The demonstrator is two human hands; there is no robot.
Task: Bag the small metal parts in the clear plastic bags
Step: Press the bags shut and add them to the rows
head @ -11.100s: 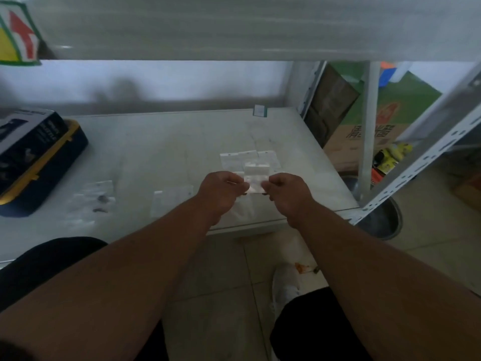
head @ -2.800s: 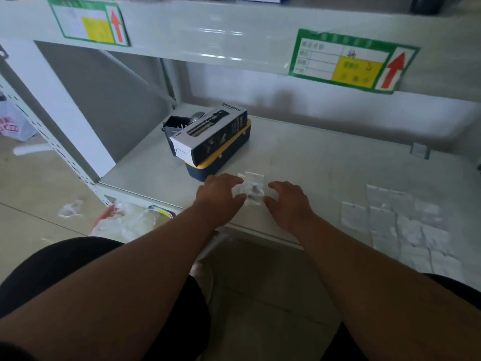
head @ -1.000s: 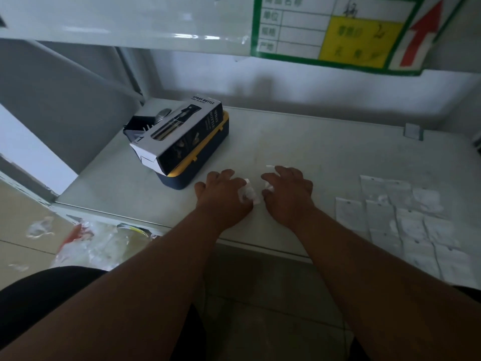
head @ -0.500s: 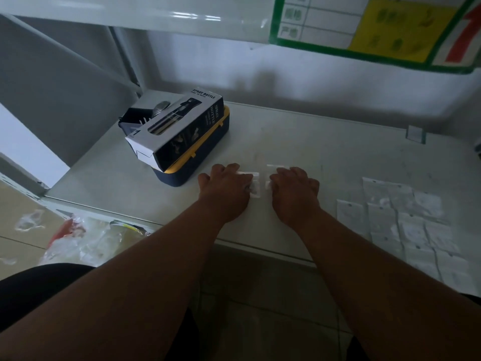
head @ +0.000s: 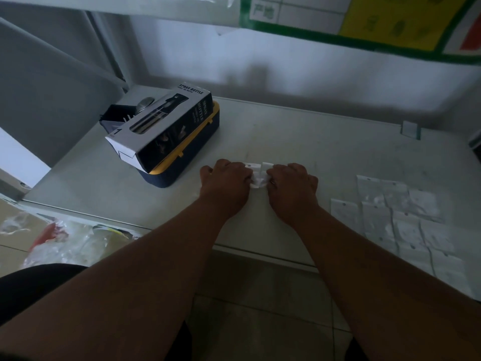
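A small clear plastic bag (head: 259, 175) lies on the white shelf (head: 299, 136), held between both hands. My left hand (head: 226, 179) grips its left edge with curled fingers, and my right hand (head: 292, 182) grips its right edge the same way. The bag looks crumpled between the knuckles; whatever is inside it is hidden. Several flat clear bags (head: 398, 217) lie in rows on the shelf to the right of my right hand. No loose metal parts are visible.
A spray bottle box (head: 161, 126) rests on a dark blue and yellow case (head: 192, 157) at the left of the shelf. An upper shelf with a green and yellow label (head: 377, 19) hangs overhead. A small white clip (head: 408, 128) stands at the back right. Plastic litter lies on the floor, left.
Both hands have curled tighter round the small bag and shifted slightly forward on the shelf. The view has moved closer to the shelf.
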